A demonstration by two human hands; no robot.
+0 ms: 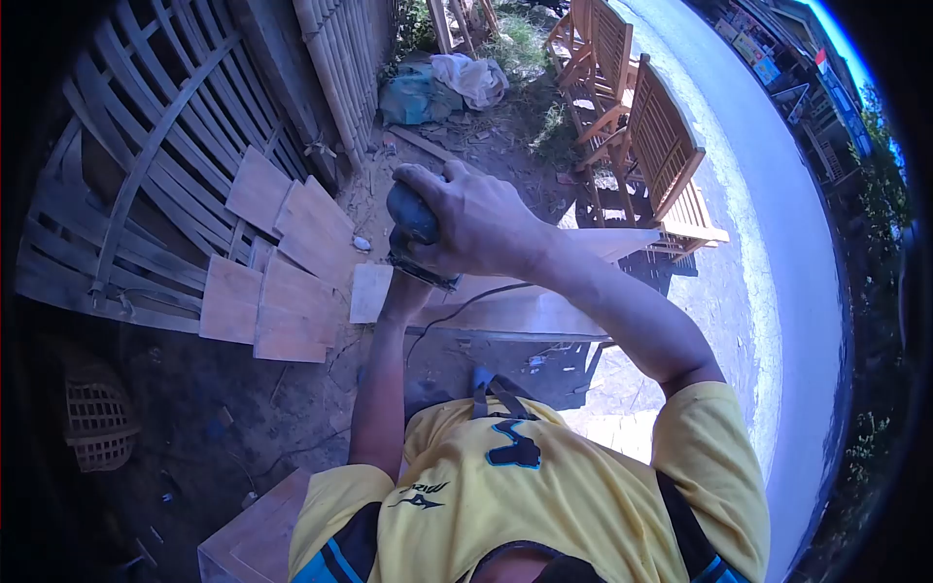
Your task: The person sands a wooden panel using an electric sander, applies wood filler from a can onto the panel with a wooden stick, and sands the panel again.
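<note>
My right hand is closed over the rounded dark top of a corded power sander, held above the near end of a wooden bench. My left hand reaches up beneath the tool. Its fingers are mostly hidden behind the tool and my right hand, so I cannot tell what they grip. A small pale board lies at the bench's left end, beside my left wrist. The black cord trails from the tool across the pale wooden bench top.
Several flat wooden pieces lean in a stack by a slatted bamboo panel. Wooden slatted chairs stand at the right along the road. Sacks lie ahead. A woven basket and a wooden box are at lower left.
</note>
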